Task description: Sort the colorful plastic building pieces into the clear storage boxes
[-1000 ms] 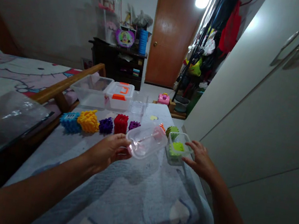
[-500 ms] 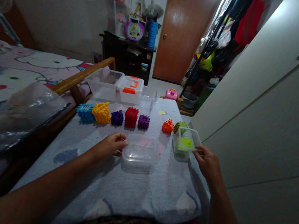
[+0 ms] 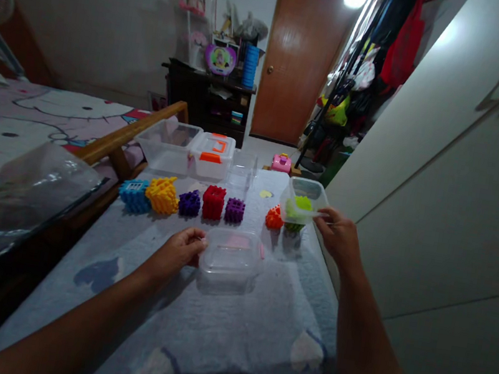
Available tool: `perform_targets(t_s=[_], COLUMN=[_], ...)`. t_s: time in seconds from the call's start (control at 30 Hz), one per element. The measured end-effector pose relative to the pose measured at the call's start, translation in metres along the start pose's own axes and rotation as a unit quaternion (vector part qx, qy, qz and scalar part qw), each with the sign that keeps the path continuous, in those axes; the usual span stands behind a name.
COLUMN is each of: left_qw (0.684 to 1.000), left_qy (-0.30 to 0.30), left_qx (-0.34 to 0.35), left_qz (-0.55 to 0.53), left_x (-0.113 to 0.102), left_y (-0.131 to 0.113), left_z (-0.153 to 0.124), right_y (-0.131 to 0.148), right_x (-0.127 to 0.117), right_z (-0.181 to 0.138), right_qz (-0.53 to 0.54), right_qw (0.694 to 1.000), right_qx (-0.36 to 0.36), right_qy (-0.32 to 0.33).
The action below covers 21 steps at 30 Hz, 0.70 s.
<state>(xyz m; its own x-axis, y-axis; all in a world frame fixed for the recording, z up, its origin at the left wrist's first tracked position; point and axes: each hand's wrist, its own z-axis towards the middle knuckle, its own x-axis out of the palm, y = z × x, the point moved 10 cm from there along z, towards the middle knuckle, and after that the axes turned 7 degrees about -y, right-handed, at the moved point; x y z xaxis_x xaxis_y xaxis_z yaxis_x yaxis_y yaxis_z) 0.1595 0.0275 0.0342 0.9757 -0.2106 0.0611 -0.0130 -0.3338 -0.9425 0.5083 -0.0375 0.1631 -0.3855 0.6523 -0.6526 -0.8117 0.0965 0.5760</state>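
Observation:
My right hand (image 3: 336, 231) grips the near right rim of a clear plastic box (image 3: 284, 210), held up above the table's right side. A lime green shape (image 3: 302, 204) shows in or through it, with an olive green block (image 3: 293, 226) partly hidden beneath. My left hand (image 3: 184, 245) pinches the left edge of a clear lidded container (image 3: 230, 266) with pink clips, low over the cloth. Behind it sit blocks of interlocking pieces: blue (image 3: 136, 196), yellow (image 3: 163, 195), dark blue (image 3: 189, 203), red (image 3: 213, 202), purple (image 3: 235, 210) and orange (image 3: 274, 217).
At the table's back stand an open clear bin (image 3: 164, 154), a box with orange latches (image 3: 209, 165) and another clear container (image 3: 243, 170). A bed rail (image 3: 130, 133) and plastic bag (image 3: 35, 191) lie left; a pale cabinet (image 3: 455, 201) borders the right.
My right hand has raised the clear box and moved it away from me, over the olive green block. My left hand keeps its hold on the lidded container. The view has shifted slightly.

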Motion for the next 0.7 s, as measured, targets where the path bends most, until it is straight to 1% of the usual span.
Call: perform_targets(t_s=[0.07, 0.17, 0.27, 0.33, 0.53, 0.7], left_qw=[1.000, 1.000, 1.000, 1.000, 1.000, 1.000], left_qy=[-0.003, 0.001, -0.001, -0.004, -0.019, -0.020], left_qx=[0.005, 0.010, 0.011, 0.008, 0.004, 0.013], left_qz=[0.005, 0.013, 0.011, 0.007, 0.001, 0.000], left_x=[0.001, 0.003, 0.003, 0.003, 0.003, 0.008], left_y=[0.000, 0.003, 0.006, 0.008, 0.005, 0.004], left_z=[0.003, 0.007, 0.011, 0.012, 0.016, 0.022], right_y=[-0.005, -0.013, -0.023, -0.029, -0.045, -0.052], right_x=[0.017, 0.044, 0.072, 0.086, 0.110, 0.123], right_z=[0.025, 0.054, 0.070, 0.077, 0.090, 0.093], right_qz=[-0.014, -0.068, -0.135, -0.158, -0.195, -0.212], right_qw=[1.000, 0.998, 0.990, 0.986, 0.978, 0.972], right_qx=[0.005, 0.010, 0.014, 0.017, 0.024, 0.022], right_qy=[-0.002, 0.003, 0.035, 0.048, 0.072, 0.095])
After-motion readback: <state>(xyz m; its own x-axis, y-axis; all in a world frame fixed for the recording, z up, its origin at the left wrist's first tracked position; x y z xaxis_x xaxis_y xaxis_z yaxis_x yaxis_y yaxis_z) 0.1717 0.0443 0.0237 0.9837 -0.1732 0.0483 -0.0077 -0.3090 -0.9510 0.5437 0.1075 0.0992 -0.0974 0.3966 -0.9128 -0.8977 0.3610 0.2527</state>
